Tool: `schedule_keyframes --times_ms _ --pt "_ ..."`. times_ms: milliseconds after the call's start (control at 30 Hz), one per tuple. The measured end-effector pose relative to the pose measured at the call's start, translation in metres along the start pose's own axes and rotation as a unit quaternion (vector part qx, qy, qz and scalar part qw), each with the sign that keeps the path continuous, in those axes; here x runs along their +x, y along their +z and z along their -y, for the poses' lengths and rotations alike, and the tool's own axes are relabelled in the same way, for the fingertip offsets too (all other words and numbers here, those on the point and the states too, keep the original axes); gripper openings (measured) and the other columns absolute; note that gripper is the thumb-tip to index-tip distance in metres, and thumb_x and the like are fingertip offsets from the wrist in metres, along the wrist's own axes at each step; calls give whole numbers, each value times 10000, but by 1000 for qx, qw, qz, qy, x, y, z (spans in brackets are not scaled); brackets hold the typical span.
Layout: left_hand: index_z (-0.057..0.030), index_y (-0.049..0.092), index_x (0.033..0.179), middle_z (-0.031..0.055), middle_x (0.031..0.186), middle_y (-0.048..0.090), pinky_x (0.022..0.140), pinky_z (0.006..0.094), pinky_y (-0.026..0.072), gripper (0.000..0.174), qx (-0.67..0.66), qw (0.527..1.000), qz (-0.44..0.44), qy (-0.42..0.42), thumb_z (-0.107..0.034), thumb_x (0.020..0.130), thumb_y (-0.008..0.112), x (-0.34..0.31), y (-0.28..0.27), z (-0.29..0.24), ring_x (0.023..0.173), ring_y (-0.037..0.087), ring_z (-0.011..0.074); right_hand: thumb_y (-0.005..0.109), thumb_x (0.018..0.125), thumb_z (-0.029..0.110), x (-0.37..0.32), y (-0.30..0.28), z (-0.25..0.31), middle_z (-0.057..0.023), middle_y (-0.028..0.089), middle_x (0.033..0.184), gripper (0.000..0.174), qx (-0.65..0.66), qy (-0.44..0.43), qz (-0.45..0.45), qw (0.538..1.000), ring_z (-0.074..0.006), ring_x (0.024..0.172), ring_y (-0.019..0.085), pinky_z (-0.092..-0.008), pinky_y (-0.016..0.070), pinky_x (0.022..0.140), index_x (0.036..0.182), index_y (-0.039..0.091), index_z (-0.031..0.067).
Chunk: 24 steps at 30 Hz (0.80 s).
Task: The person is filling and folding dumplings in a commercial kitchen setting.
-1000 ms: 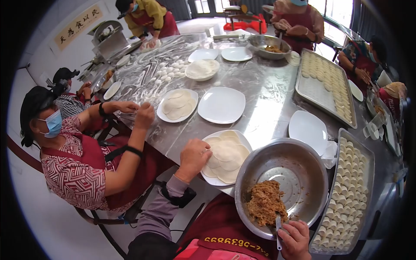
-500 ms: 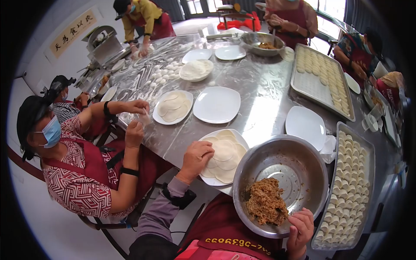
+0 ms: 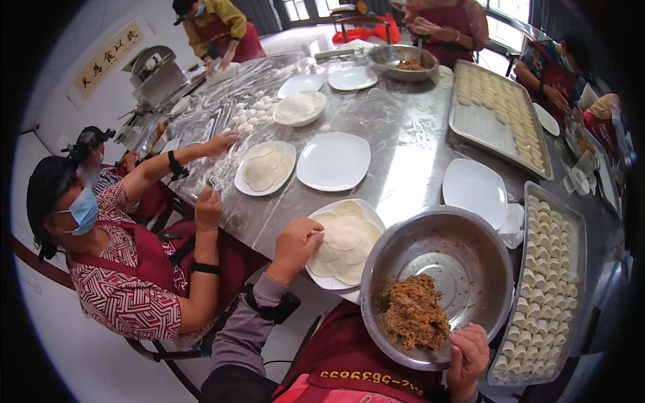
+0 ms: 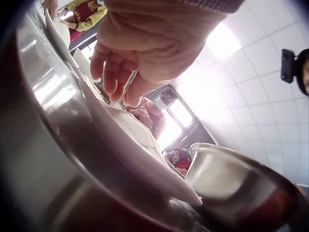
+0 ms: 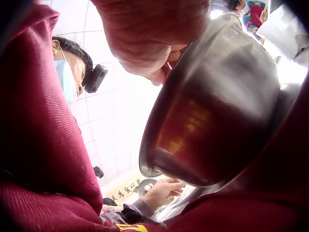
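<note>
In the head view, my left hand (image 3: 293,247) is at the left edge of a stack of round dumpling wrappers (image 3: 349,238) on a white plate (image 3: 324,281). Its thumb and fingertips pinch the edge of a wrapper. The left wrist view shows this hand (image 4: 149,48) reaching down over the plate rim (image 4: 140,159). A big steel bowl (image 3: 463,232) sits close to my lap with brown minced filling (image 3: 413,309) heaped in it. My right hand (image 3: 467,356), over the near rim, grips a flat-handled metal utensil (image 3: 440,329); its head is buried in the filling.
Right of the bowl stands a tray (image 3: 576,269) of shaped dumplings, with another tray (image 3: 484,121) beyond it. White plates (image 3: 334,161) lie around the steel table (image 3: 403,154). At my left sits a person (image 3: 127,282) with an arm over the table; others work around it.
My right hand has shifted its hold on the utensil, whose handle now sits lower in the bowl. My left hand stays at the wrappers. The neighbour's far arm has stretched out over the table.
</note>
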<state>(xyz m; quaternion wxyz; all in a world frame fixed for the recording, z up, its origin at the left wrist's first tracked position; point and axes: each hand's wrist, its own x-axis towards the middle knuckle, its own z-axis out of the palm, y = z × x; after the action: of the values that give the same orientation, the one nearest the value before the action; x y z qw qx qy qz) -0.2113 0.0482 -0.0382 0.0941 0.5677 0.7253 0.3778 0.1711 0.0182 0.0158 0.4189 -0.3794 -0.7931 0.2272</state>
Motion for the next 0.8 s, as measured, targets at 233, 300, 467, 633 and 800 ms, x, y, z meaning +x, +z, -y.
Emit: schedule_keyframes --times_ms 233,300,467,633,800 --pt "-94 658 823 69 806 616 674 383 466 98 89 991 79 68 -144 739 668 42 16 -22 794 596 275 565 860 117 -2 -1 -3 -118 599 800 112 -5 1 -2 1000 -282 761 577 -449 450 842 875 615 18" --pt "-107 659 806 69 793 605 674 390 465 79 136 983 109 51 -150 740 664 53 25 -19 797 600 273 567 858 114 -3 0 -3 -119 597 803 109 -3 2 -7 1000 -282 757 575 -445 452 837 875 617 19" --pt "-109 640 771 60 785 607 658 374 468 66 178 975 124 42 -164 740 660 63 36 -16 773 607 265 571 852 106 -4 1 -6 -123 594 806 103 5 7 -10 1000 -284 753 571 -441 457 826 878 619 19" --pt "-112 632 771 61 794 605 660 379 466 62 182 970 157 19 -164 748 655 67 36 -14 770 605 273 575 845 93 -5 0 -6 -128 592 804 96 1 9 -11 1000 -289 761 573 -439 461 820 880 622 17" --pt "-102 615 779 71 801 601 662 389 462 63 193 965 174 43 -155 760 642 70 38 -12 770 598 287 582 838 76 -4 0 -6 -134 594 818 89 3 16 -14 1000 -294 774 578 -410 466 799 884 628 17"
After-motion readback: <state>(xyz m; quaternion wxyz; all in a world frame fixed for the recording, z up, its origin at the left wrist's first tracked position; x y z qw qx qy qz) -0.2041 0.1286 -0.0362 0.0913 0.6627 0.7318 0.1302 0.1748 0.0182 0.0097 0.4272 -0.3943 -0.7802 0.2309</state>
